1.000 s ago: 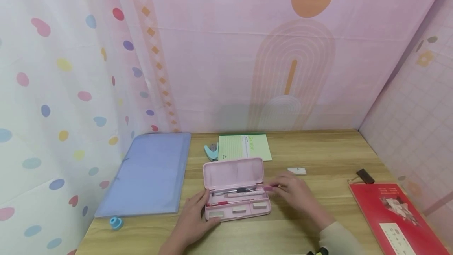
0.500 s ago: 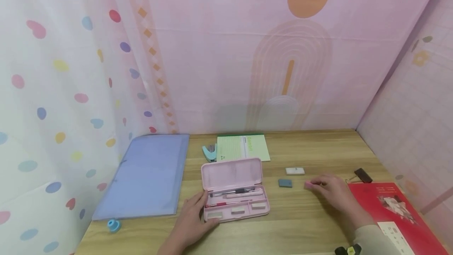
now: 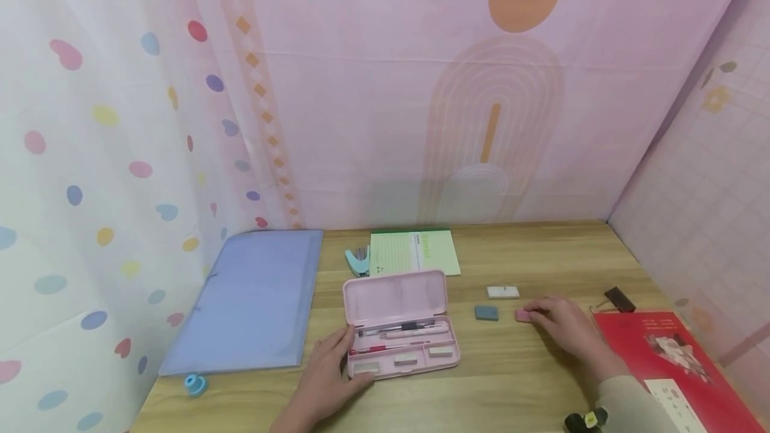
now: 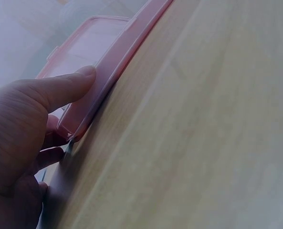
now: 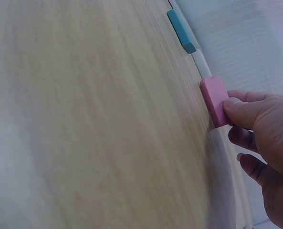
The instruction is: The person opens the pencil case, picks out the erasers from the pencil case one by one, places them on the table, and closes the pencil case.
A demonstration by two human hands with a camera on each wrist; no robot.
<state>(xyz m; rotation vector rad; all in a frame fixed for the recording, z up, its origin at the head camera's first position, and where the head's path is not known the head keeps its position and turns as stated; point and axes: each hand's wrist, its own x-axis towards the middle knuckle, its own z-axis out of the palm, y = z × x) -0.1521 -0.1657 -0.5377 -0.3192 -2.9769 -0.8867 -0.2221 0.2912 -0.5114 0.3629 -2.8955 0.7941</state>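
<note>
A pink pencil case [image 3: 397,293] lies with its lid raised in the middle of the table, holding several pens [image 3: 415,331] and small pale blocks [image 3: 406,358] in its compartments. My left hand [image 3: 329,371] grips the case's left end, thumb along the front side, as the left wrist view also shows. To the right, my right hand [image 3: 565,327] pinches a pink eraser [image 5: 214,101] between thumb and fingers, at the tabletop. A blue-grey eraser [image 3: 486,313] lies just left of it, and a white eraser-like block [image 3: 502,293] lies behind.
A blue folder [image 3: 252,299] lies at left, with a small blue round-topped piece [image 3: 195,385] before it. Behind the case are a light-blue stapler [image 3: 357,262] and a green notepad [image 3: 415,252]. A red booklet [image 3: 680,353] and black binder clip [image 3: 619,299] lie at right.
My right hand has moved right from the case's right end with the pink eraser, down to the table. The blue-grey eraser has come into view. My left hand stays on the case.
</note>
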